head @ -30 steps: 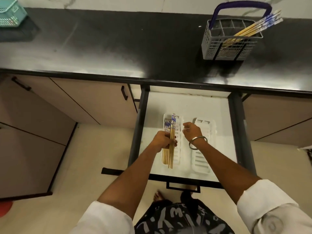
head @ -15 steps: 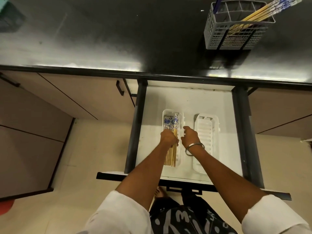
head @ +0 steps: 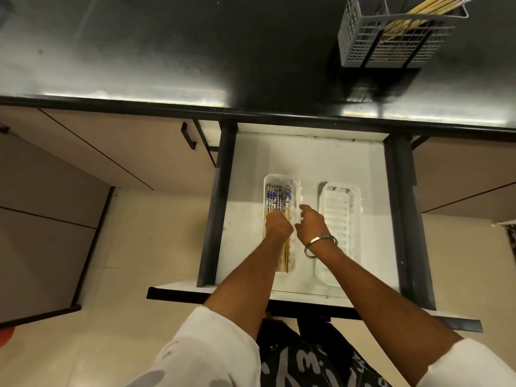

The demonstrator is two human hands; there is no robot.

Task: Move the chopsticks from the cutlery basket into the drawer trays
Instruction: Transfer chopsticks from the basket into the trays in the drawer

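Note:
Two white trays lie side by side in the open white drawer [head: 312,160]. The left tray [head: 296,188] holds several wooden chopsticks [head: 276,198] with blue-patterned tops. My left hand [head: 277,226] rests curled over those chopsticks, fingers closed on them. My right hand [head: 311,224], with a metal bangle on the wrist, hovers just right of it at the left tray's edge, fingers loosely bent. The right tray [head: 339,216] lies bare. The grey cutlery basket [head: 391,43] stands on the counter at the back right with more chopsticks [head: 427,4] leaning out.
The black countertop [head: 195,51] runs across the back. Dark drawer rails [head: 402,219] flank the drawer, and its front edge [head: 178,293] juts toward me. Closed beige cabinet doors [head: 111,149] sit to the left and right. Cream floor lies below.
My view has tipped downward and closer to the drawer. The chopsticks under my left hand have settled flat into the left tray; both hands stay close together.

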